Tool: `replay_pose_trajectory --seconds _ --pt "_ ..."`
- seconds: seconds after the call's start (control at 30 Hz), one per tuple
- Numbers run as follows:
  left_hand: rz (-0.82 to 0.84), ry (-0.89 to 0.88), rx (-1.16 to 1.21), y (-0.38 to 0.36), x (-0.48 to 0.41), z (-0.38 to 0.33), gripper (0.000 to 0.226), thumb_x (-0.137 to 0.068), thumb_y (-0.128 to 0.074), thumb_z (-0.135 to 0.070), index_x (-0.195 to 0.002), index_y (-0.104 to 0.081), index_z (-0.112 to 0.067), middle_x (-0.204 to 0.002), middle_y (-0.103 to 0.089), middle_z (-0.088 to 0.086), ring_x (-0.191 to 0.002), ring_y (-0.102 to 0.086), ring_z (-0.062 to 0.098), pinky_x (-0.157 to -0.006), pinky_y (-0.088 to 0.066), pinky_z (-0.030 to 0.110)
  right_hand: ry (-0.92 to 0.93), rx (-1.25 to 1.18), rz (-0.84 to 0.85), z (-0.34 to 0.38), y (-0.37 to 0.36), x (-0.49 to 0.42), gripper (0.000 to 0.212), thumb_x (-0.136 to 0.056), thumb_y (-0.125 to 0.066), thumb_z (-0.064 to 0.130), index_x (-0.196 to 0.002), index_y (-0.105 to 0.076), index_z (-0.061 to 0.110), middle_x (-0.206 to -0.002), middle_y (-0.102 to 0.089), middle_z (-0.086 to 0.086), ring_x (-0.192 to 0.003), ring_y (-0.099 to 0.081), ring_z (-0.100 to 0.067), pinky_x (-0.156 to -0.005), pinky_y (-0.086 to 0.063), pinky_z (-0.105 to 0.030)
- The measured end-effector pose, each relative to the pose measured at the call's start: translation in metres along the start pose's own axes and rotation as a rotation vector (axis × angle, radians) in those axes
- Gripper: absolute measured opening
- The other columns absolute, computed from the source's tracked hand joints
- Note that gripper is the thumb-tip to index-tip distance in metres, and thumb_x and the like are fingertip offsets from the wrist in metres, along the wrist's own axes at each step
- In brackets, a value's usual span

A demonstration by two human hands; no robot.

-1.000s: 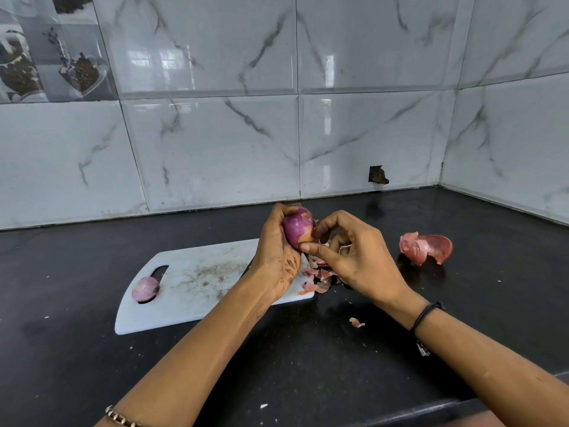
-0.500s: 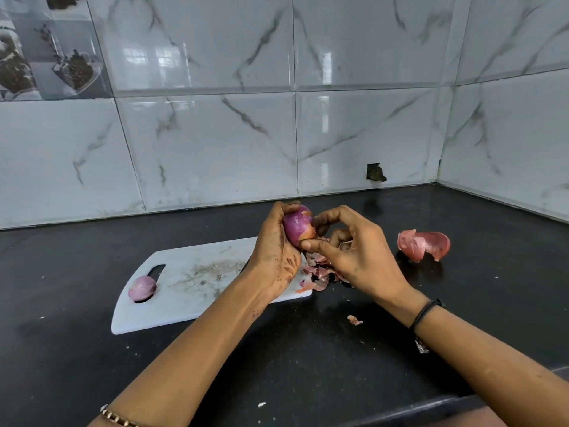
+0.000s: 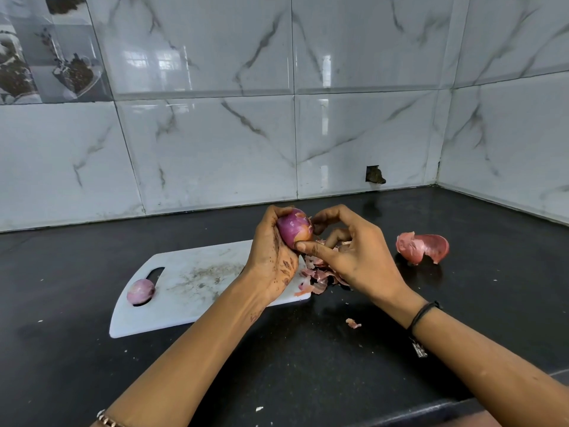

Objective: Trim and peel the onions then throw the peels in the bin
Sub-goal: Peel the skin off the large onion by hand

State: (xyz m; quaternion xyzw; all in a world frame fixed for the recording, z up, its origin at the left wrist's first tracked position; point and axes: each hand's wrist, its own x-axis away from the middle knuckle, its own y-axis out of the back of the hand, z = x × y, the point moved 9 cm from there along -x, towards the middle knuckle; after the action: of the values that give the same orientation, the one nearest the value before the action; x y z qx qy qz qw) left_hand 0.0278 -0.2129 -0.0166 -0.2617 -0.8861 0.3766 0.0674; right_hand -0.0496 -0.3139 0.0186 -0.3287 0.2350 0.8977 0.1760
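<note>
The onion is held mid-frame above the bench, gripped in the left hand. The right hand pinches its skin. Loose peels lie below it, by the cutting board, where a second onion rests.

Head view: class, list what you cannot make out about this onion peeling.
- Bin: nowhere in the head view; outside the frame.
- Knife: none visible.
- Left side of the round purple onion: covered by the left hand.
- Pile of pink papery peels: partly hidden under the right hand.
</note>
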Motion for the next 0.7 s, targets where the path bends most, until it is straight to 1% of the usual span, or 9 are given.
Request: replay_pose_trajectory --seconds 0.1,0.2,0.27,0.33,0.53,0.63,0.7 --pt "-0.005 -0.001 0.012 -0.001 0.003 -0.002 0.012 -0.095 -0.055 -0.016 -0.098 -0.062 -0.006 -0.084 -0.068 0.012 -0.076 -0.071 0.025 -0.055 -0.057 0.026 0.037 0.013 -0.004 0.003 0.003 0.0 0.035 -0.08 -0.088 0.026 -0.11 -0.073 0.017 -0.1 -0.071 0.006 -0.062 -0.067 -0.015 -0.063 -0.054 -0.022" --pt "-0.029 -0.033 0.012 0.0 0.002 -0.005 0.011 -0.096 -0.054 -0.014 -0.095 -0.062 -0.007 -0.081 -0.066 0.009 -0.068 -0.067 0.018 -0.053 -0.054 0.024 0.122 0.095 -0.015 0.009 0.006 0.0 0.025 -0.086 -0.082 0.022 -0.109 -0.078 0.016 -0.099 -0.073 0.009 -0.072 -0.068 -0.014 -0.067 -0.052 -0.019" --pt "-0.036 -0.048 -0.011 0.002 0.002 -0.006 0.011 -0.096 -0.054 -0.014 -0.093 -0.062 -0.008 -0.083 -0.064 0.008 -0.07 -0.064 0.016 -0.057 -0.055 0.025 0.157 0.126 -0.032 0.012 0.008 0.001 0.02 -0.088 -0.08 0.021 -0.107 -0.08 0.015 -0.095 -0.075 0.009 -0.082 -0.071 -0.012 -0.07 -0.054 -0.022" --pt "-0.034 -0.055 -0.037 0.002 0.002 -0.006 0.01 -0.097 -0.054 -0.014 -0.095 -0.063 -0.008 -0.086 -0.064 0.008 -0.073 -0.063 0.015 -0.058 -0.056 0.025 0.142 0.106 -0.04 0.01 0.009 0.001 0.016 -0.089 -0.08 0.02 -0.104 -0.081 0.015 -0.092 -0.076 0.009 -0.085 -0.072 -0.011 -0.072 -0.054 -0.021" --pt "-0.042 -0.099 -0.157 -0.001 0.007 -0.008 0.008 -0.098 -0.052 -0.012 -0.099 -0.06 -0.011 -0.096 -0.061 0.008 -0.081 -0.061 0.016 -0.057 -0.056 0.021 0.004 -0.031 -0.028 0.0 0.011 -0.001 0.01 -0.085 -0.083 0.018 -0.093 -0.082 0.013 -0.081 -0.077 0.005 -0.067 -0.069 -0.01 -0.063 -0.053 -0.019" --pt "-0.026 -0.135 -0.268 -0.001 0.006 -0.009 0.011 -0.099 -0.053 -0.013 -0.11 -0.057 -0.011 -0.106 -0.058 0.008 -0.087 -0.06 0.015 -0.06 -0.056 0.02 -0.026 -0.004 0.002 -0.004 0.008 0.0 0.008 -0.085 -0.082 0.019 -0.089 -0.078 0.014 -0.071 -0.073 0.002 -0.061 -0.065 -0.016 -0.059 -0.052 -0.023" --pt "-0.006 -0.125 -0.326 -0.002 0.006 -0.006 0.019 -0.1 -0.054 -0.016 -0.118 -0.054 -0.011 -0.112 -0.057 0.009 -0.091 -0.06 0.015 -0.064 -0.056 0.021 -0.024 0.059 0.02 -0.006 0.006 0.001 0.011 -0.085 -0.08 0.025 -0.089 -0.075 0.017 -0.064 -0.067 0.003 -0.059 -0.061 -0.011 -0.06 -0.05 -0.027"
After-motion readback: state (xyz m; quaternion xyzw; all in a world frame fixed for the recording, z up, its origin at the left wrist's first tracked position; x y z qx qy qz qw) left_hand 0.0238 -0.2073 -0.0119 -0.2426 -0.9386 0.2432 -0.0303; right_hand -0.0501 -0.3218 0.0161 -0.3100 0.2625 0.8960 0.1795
